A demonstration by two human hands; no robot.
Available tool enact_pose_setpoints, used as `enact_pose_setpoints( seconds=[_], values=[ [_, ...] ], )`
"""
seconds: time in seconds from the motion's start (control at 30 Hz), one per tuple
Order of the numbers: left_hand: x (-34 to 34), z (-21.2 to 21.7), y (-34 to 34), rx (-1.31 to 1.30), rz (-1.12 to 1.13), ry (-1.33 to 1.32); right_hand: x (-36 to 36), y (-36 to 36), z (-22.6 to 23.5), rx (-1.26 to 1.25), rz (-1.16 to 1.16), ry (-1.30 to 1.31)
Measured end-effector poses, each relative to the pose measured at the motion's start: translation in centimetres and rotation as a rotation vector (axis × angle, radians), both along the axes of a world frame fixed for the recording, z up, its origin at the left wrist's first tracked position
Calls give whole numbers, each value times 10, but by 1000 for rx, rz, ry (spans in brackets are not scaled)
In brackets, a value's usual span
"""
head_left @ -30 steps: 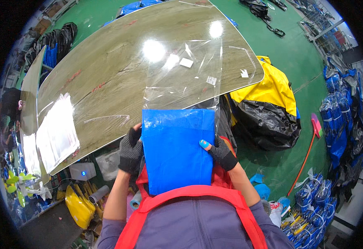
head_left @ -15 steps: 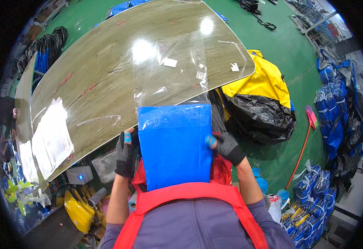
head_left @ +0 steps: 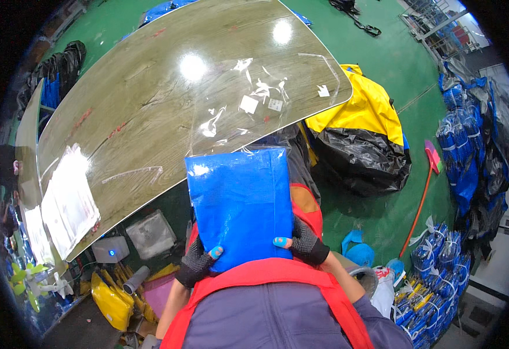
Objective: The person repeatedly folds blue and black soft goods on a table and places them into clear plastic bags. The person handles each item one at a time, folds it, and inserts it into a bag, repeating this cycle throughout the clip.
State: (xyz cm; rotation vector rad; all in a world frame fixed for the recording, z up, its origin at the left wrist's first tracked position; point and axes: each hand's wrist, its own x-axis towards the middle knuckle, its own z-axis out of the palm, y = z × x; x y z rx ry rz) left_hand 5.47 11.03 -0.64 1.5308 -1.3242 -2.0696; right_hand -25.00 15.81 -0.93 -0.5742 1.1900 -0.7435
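A folded blue sheet (head_left: 240,203), which looks like tarpaulin, sits inside a see-through plastic bag (head_left: 213,125). The bag's loose end stretches over the edge of the wood-patterned table (head_left: 132,104). My left hand (head_left: 198,262), in a black glove with bare fingertips, grips the lower left corner of the packet, thumb on top. On the lower right edge my right hand (head_left: 308,243), gloved the same way, holds it likewise. Both thumbs carry blue tape; the other fingers are mostly hidden underneath. The packet lies against my red apron (head_left: 248,269).
White plastic bags (head_left: 71,203) lie stacked on the table's left end, paper scraps (head_left: 248,104) near its right. A yellow-and-black sack (head_left: 359,128) stands beyond the right edge. Further right are a pink-headed broom (head_left: 423,203) and blue bundles (head_left: 434,273). Yellow packets (head_left: 112,299) sit lower left.
Both hands have slid down the packet's sides to its lower corners, and the thumbs now press on top. The bag's loose end has sunk flatter onto the table.
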Motion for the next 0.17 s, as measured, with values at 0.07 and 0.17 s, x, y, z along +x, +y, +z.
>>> enact_pose_setpoints(
  seconds=[0.07,0.17],
  values=[
    [17,-13,-12,105,-3,-37,-11,-7,5,-44,83,-36],
    [13,-23,-51,-238,210,299,-20,-31,19,-325,250,78]
  ],
)
